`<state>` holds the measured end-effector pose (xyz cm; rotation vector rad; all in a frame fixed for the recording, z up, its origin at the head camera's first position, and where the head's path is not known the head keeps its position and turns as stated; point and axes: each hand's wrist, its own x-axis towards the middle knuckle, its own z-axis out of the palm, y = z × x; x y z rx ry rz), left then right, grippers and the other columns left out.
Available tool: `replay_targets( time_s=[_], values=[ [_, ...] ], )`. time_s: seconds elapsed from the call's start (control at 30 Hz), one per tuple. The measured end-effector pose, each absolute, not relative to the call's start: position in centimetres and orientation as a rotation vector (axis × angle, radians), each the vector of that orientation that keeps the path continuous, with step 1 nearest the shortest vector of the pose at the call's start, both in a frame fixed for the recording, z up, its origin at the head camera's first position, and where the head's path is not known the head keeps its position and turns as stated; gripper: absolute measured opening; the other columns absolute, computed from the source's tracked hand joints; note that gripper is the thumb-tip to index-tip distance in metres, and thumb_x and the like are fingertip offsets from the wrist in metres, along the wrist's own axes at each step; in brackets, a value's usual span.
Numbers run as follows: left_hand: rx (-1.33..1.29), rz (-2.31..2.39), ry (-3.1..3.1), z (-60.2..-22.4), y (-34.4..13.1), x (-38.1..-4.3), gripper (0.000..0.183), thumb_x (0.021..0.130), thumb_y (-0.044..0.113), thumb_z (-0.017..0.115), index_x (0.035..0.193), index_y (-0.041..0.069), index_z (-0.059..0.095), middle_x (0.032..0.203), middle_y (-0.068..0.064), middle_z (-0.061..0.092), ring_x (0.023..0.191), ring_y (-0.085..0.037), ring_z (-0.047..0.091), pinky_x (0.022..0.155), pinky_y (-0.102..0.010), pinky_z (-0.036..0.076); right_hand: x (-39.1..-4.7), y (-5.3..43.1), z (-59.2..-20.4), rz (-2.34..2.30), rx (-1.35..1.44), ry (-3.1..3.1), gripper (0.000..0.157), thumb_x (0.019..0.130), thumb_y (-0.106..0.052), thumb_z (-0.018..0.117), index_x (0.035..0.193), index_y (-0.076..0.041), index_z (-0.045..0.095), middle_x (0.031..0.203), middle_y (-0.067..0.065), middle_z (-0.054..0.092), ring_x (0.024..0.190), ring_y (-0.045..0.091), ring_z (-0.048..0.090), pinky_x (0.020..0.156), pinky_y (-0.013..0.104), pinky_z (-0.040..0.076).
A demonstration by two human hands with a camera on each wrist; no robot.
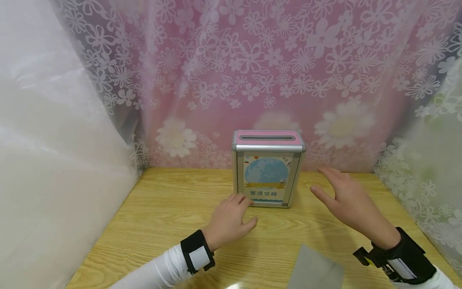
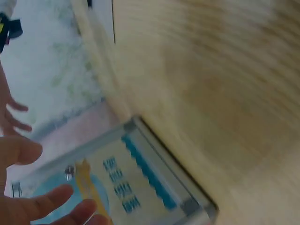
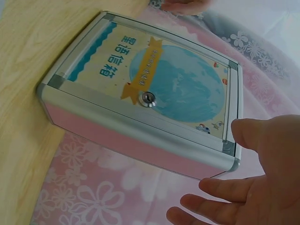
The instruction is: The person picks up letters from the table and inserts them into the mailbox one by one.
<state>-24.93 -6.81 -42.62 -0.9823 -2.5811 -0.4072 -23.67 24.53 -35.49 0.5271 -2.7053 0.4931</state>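
Note:
A pink and silver letter box point(image 1: 267, 176) stands upright at the back of the table, a slot point(image 1: 268, 137) in its top. Its front bears a blue globe picture, and the right wrist view shows a keyed lock point(image 3: 147, 99) there. My left hand point(image 1: 229, 220) is in front of the box's lower left corner, fingers relaxed, holding nothing; whether it touches the box I cannot tell. To the right of the box, my right hand point(image 1: 350, 200) hovers with thumb and fingers spread, also holding nothing. A grey paper piece like an envelope point(image 1: 314, 269) lies near the table's front.
The wooden table point(image 1: 173, 200) has a floral pink curtain point(image 1: 223, 80) close behind the box. A plain white sheet point(image 1: 54, 140) hangs at the left, and a flowered translucent curtain point(image 1: 429, 160) at the right. Both wrists wear black straps.

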Motion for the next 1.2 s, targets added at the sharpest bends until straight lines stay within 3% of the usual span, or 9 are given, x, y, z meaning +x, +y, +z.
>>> replay_targets(
  time_s=[0.17, 0.33, 0.5, 0.63, 0.97, 1.2],
  values=[
    [-1.293, -0.276, -2.706, -44.1, -2.6, -24.1, 0.046, 0.09, 0.052, 0.055, 0.124, 0.021, 0.059, 0.116, 0.003, 0.057, 0.105, -0.012, 0.049, 0.082, -0.036, 0.05, -23.6, 24.7, -36.6, 0.501, 0.52, -2.718, 0.065, 0.095, -0.048, 0.052, 0.139, -0.002, 0.042, 0.135, 0.025, 0.045, 0.118, 0.045, 0.038, 0.09, 0.066, 0.034],
    [-1.527, -0.073, -2.769, -46.0, 0.9, -22.8, 0.07, 0.084, 0.07, 0.048, 0.142, 0.032, 0.04, 0.135, 0.005, 0.044, 0.119, -0.011, 0.038, 0.087, -0.041, 0.047, -23.7, 24.6, -37.4, 0.474, 0.533, -2.741, 0.068, 0.094, -0.049, 0.052, 0.14, -0.001, 0.042, 0.137, 0.027, 0.043, 0.119, 0.047, 0.037, 0.09, 0.068, 0.033],
    [-1.593, 0.016, -2.81, -47.4, 2.8, -22.1, 0.091, 0.073, 0.081, 0.047, 0.149, 0.038, 0.023, 0.147, 0.004, 0.029, 0.129, -0.016, 0.024, 0.091, -0.05, 0.043, -23.6, 24.6, -37.7, 0.467, 0.528, -2.762, 0.068, 0.094, -0.05, 0.052, 0.14, -0.001, 0.041, 0.137, 0.027, 0.043, 0.12, 0.047, 0.036, 0.09, 0.069, 0.033],
    [-1.603, 0.111, -2.81, -47.9, 3.6, -22.0, 0.096, 0.07, 0.083, 0.047, 0.15, 0.039, 0.018, 0.144, 0.006, 0.028, 0.126, -0.013, 0.026, 0.091, -0.048, 0.041, -23.5, 24.7, -37.8, 0.474, 0.499, -2.768, 0.068, 0.094, -0.05, 0.052, 0.139, -0.001, 0.042, 0.137, 0.026, 0.043, 0.12, 0.046, 0.036, 0.092, 0.068, 0.031],
    [-1.615, 0.174, -2.775, -48.1, 4.5, -22.3, 0.101, 0.061, 0.083, 0.06, 0.146, 0.037, 0.032, 0.13, 0.007, 0.04, 0.111, -0.01, 0.035, 0.088, -0.045, 0.042, -23.4, 25.4, -38.2, 0.456, 0.484, -2.781, 0.068, 0.094, -0.05, 0.052, 0.14, -0.001, 0.042, 0.137, 0.028, 0.042, 0.122, 0.046, 0.034, 0.093, 0.069, 0.029],
    [-1.591, 0.185, -2.88, -47.9, 4.7, -23.0, 0.1, 0.05, 0.079, 0.071, 0.136, 0.037, 0.044, 0.122, 0.012, 0.042, 0.107, -0.011, 0.036, 0.083, -0.044, 0.041, -23.6, 25.6, -38.9, 0.446, 0.511, -2.772, 0.067, 0.094, -0.049, 0.051, 0.138, 0.0, 0.043, 0.135, 0.027, 0.044, 0.117, 0.047, 0.039, 0.088, 0.068, 0.035]
  ],
)
